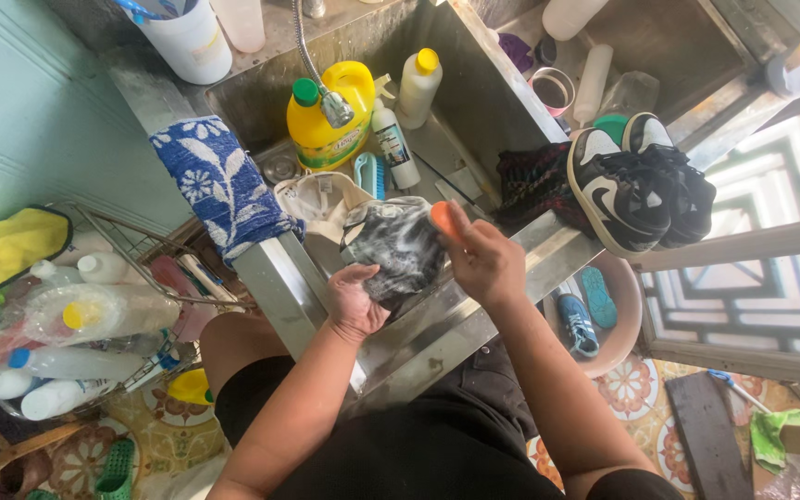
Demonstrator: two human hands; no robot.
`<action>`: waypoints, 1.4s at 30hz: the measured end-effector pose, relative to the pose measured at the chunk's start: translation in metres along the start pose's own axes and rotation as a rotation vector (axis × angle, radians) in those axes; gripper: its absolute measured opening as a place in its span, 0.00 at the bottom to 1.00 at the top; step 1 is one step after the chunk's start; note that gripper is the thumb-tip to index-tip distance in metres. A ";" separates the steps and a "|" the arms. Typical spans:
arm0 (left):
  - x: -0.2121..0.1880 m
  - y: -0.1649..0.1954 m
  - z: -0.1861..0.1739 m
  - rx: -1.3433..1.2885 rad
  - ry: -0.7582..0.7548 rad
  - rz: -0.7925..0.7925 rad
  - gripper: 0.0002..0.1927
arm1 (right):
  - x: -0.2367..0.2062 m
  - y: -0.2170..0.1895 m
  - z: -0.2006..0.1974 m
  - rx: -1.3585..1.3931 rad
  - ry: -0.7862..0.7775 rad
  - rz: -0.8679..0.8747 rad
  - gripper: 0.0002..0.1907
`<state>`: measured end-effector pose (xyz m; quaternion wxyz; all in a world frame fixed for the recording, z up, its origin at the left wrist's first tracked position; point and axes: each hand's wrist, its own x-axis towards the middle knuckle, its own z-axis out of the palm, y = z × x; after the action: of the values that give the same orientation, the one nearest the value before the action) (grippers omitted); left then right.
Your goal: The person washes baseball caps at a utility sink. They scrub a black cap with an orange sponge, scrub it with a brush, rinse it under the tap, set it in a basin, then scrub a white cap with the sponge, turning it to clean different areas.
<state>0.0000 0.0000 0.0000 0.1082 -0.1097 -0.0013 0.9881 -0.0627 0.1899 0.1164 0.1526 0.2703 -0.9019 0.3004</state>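
Over a steel sink [474, 102], my left hand [354, 301] grips a soapy black-and-white shoe [395, 243] from below. My right hand [485, 259] presses an orange-handled brush [443, 218] against the shoe's right side; its bristles are hidden in the foam. A cream-coloured shoe [324, 199] lies in the basin just behind the soapy one.
A pair of black-and-white sneakers [636, 181] rests on the sink's right edge beside a dark cloth [530, 181]. Yellow detergent jug [331, 116], bottles and a blue brush [369, 173] stand under the tap. A blue floral cloth [219, 185] hangs left. Wire rack [118, 236] with bottles left; pink basin [627, 287] holding blue shoes right.
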 end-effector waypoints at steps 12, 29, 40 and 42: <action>-0.008 0.017 0.069 0.011 -0.151 0.200 0.25 | -0.013 0.057 0.024 0.655 -0.072 0.774 0.24; 0.011 0.011 0.006 0.064 -0.390 0.169 0.58 | -0.023 0.017 0.078 2.054 -0.131 1.222 0.20; 0.030 0.048 -0.049 0.278 -0.364 0.260 0.74 | -0.006 0.054 0.107 0.210 -0.655 0.334 0.23; 0.030 0.048 -0.045 0.180 -0.295 0.261 0.75 | 0.001 0.045 0.124 -0.120 -0.942 0.269 0.18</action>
<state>-0.0293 -0.0417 -0.0514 -0.0129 0.0472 0.0852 0.9952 -0.1034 0.1424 0.0006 -0.2967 0.2486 -0.9155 0.1100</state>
